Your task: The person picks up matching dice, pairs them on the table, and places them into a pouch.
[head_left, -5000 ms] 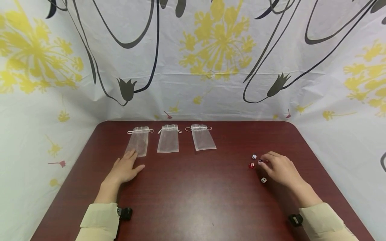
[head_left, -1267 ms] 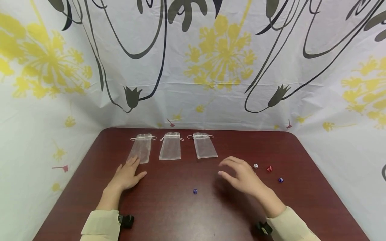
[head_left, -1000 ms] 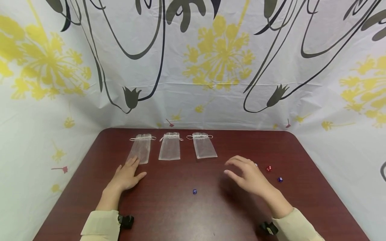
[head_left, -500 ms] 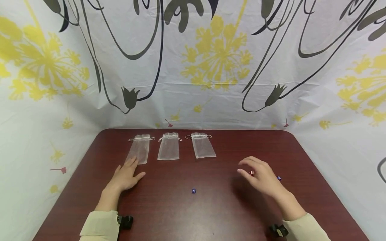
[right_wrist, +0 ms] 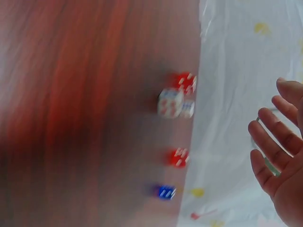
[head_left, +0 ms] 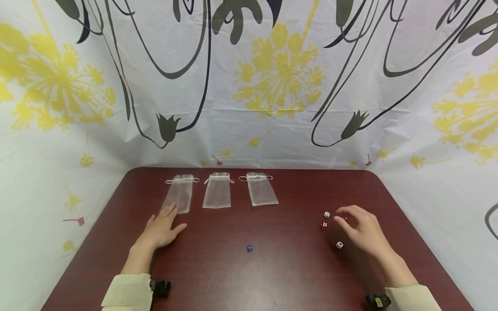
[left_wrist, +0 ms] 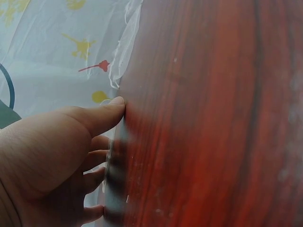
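Observation:
My left hand [head_left: 157, 229] lies with fingers spread on the table, its fingertips at the lower end of the leftmost sheer drawstring bag [head_left: 180, 192]. My right hand [head_left: 363, 229] hovers over the right side, fingers loosely bent and holding nothing, as the right wrist view confirms. Around it lie a white die [head_left: 327, 214], a red die [head_left: 324, 225], another white die [head_left: 339, 245] and a second red die [right_wrist: 179, 157]. One blue die [right_wrist: 166, 192] shows in the right wrist view but is hidden in the head view. A separate blue die [head_left: 249, 248] lies mid-table.
Two more sheer bags, the middle bag [head_left: 217, 192] and the right bag [head_left: 262, 190], lie flat near the back edge of the dark red table [head_left: 288, 276]. A patterned sheet [head_left: 218, 86] hangs behind and along both sides.
Five seconds ago my right hand was at the dice on the right. A blue die has since appeared mid-table, and my right hand has moved back rightward. My left hand stays put.

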A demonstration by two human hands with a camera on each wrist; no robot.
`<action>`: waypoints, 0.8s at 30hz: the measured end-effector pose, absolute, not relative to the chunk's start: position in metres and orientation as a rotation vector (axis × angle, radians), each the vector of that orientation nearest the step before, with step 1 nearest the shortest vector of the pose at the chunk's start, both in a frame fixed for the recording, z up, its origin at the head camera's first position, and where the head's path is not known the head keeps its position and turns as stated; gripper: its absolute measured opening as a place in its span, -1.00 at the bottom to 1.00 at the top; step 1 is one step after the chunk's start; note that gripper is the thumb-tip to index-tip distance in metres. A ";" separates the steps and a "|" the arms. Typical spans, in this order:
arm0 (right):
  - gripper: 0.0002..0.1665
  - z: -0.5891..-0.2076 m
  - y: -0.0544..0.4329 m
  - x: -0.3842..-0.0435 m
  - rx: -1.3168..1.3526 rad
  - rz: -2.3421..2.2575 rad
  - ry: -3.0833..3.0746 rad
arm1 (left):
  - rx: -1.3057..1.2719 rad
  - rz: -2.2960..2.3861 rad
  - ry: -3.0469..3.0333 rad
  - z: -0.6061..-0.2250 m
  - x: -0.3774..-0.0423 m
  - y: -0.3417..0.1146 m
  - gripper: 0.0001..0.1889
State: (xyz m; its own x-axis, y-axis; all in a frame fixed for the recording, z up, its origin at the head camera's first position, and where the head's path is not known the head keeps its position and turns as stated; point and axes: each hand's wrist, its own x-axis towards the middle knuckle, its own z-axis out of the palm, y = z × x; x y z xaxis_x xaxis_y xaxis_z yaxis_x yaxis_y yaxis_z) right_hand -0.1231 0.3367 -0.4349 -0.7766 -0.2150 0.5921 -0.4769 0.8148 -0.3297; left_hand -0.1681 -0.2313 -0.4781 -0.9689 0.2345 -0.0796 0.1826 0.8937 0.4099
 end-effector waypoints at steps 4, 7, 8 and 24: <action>-0.71 -0.443 0.355 -0.120 0.437 0.599 -2.444 | 0.327 0.615 2.932 -0.479 -0.168 -0.231 -0.23; -0.69 -0.446 0.368 -0.118 0.390 0.573 -2.442 | 0.329 0.614 2.935 -0.479 -0.169 -0.231 -0.23; -0.69 -0.447 0.373 -0.118 0.376 0.572 -2.443 | 0.329 0.614 2.937 -0.479 -0.169 -0.231 -0.23; -0.80 -0.460 0.410 -0.113 0.227 0.587 -2.563 | 0.329 0.608 2.946 -0.479 -0.169 -0.231 -0.23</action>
